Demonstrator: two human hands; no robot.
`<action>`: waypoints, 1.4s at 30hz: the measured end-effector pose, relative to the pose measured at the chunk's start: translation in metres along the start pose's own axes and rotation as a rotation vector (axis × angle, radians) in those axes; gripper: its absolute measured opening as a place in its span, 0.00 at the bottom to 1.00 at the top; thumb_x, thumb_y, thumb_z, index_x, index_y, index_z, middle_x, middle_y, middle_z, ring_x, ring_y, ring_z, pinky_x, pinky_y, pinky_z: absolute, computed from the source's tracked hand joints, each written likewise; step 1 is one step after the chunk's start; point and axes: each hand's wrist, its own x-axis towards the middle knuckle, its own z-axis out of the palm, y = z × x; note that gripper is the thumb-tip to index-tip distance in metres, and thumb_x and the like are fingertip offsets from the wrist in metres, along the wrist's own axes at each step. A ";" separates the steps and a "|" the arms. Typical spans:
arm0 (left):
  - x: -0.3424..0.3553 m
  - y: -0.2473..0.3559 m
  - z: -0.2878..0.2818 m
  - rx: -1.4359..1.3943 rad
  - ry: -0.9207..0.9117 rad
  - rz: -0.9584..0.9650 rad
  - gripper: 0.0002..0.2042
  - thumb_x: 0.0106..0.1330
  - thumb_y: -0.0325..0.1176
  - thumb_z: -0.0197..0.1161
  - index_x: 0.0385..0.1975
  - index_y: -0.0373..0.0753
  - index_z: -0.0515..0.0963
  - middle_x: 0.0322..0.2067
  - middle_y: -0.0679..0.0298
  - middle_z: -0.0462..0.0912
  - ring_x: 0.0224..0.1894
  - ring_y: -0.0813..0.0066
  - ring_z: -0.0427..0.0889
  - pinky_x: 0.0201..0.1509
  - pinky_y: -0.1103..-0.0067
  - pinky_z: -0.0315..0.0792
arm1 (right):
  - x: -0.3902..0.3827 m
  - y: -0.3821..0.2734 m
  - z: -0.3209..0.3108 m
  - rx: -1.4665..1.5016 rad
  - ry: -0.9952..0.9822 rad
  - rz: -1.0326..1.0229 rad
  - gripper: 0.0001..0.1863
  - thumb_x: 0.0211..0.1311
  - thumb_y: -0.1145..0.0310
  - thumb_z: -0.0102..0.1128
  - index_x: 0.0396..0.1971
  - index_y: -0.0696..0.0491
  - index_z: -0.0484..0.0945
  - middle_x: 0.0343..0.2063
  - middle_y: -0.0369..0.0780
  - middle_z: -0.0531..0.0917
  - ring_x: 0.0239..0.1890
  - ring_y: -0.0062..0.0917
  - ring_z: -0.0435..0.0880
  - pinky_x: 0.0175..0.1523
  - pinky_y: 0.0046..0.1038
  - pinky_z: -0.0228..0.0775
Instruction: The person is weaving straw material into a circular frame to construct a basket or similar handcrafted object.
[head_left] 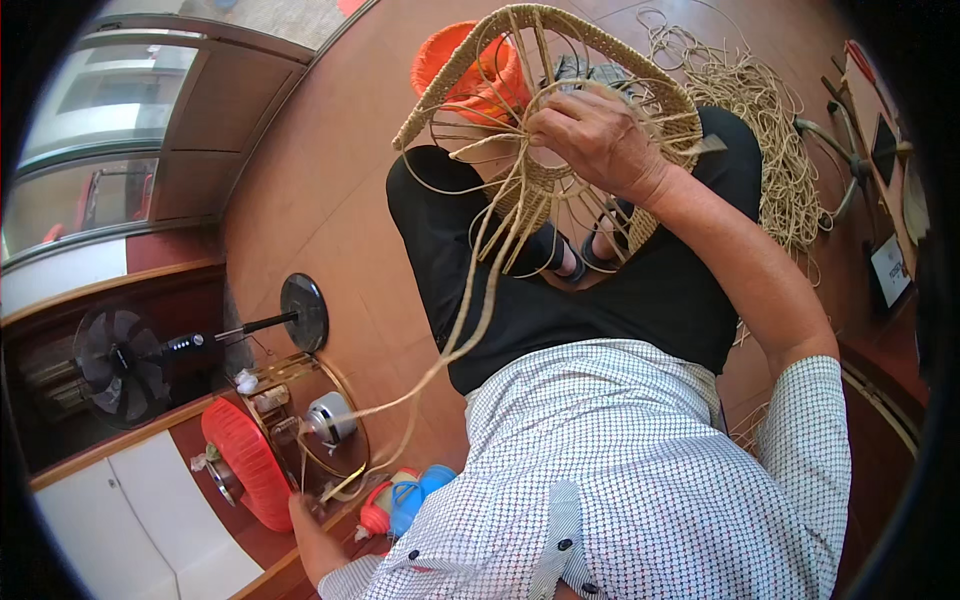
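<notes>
In my right hand (pixel 585 135), closed near the centre, is a half-woven tan cord basket (pixel 433 110) with radiating wire spokes and a thick braided rim, resting over my knees. Long loose cord strands (pixel 455 350) trail from it down toward my left side. My left hand (pixel 305 515) is low at the left, near the strands and a thin yellow item (pixel 342 485), beside a red covered round object (pixel 250 470); its fingers are too small and indistinct to tell what they hold.
An orange basket (pixel 445 65) stands ahead. A cord heap (pixel 770 160) and wheeled chair base (pixel 845 170) are at right. At left are a standing fan (pixel 120 355), a round side table (pixel 355 375) with a metal pot (pixel 333 418), glass doors (pixel 115 100) and blue items (pixel 410 500).
</notes>
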 end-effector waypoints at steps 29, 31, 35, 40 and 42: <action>-0.369 0.357 -0.083 -0.039 0.974 1.200 0.19 0.73 0.30 0.70 0.63 0.38 0.82 0.50 0.46 0.89 0.51 0.43 0.89 0.52 0.54 0.83 | 0.011 -0.012 -0.014 -0.022 -0.134 0.129 0.05 0.71 0.65 0.70 0.42 0.48 0.85 0.36 0.35 0.84 0.38 0.35 0.86 0.46 0.38 0.71; -0.443 0.395 -0.078 -0.402 0.948 1.563 0.20 0.74 0.30 0.70 0.65 0.39 0.82 0.51 0.48 0.89 0.49 0.51 0.90 0.48 0.60 0.84 | 0.010 -0.012 -0.010 -0.006 -0.121 0.161 0.05 0.72 0.65 0.70 0.39 0.49 0.85 0.33 0.36 0.84 0.37 0.36 0.86 0.46 0.38 0.72; -0.562 0.479 -0.063 -0.990 -0.036 1.719 0.20 0.79 0.34 0.70 0.66 0.36 0.81 0.42 0.63 0.89 0.38 0.77 0.88 0.38 0.81 0.82 | 0.014 -0.017 -0.010 0.009 -0.136 0.192 0.05 0.70 0.63 0.72 0.37 0.47 0.86 0.31 0.35 0.84 0.37 0.35 0.86 0.45 0.39 0.71; -0.593 0.562 -0.055 -1.372 -0.581 1.728 0.15 0.80 0.36 0.71 0.55 0.30 0.82 0.37 0.65 0.88 0.31 0.84 0.85 0.35 0.84 0.82 | 0.016 -0.021 -0.006 -0.005 -0.139 0.200 0.06 0.69 0.62 0.73 0.37 0.47 0.87 0.31 0.34 0.84 0.36 0.33 0.86 0.44 0.38 0.70; -0.598 0.570 -0.052 -1.552 -0.584 1.697 0.13 0.80 0.36 0.72 0.51 0.33 0.82 0.34 0.67 0.88 0.30 0.86 0.85 0.34 0.85 0.82 | 0.017 -0.022 -0.007 0.006 -0.134 0.210 0.06 0.69 0.62 0.74 0.37 0.46 0.87 0.30 0.34 0.84 0.36 0.33 0.86 0.43 0.37 0.70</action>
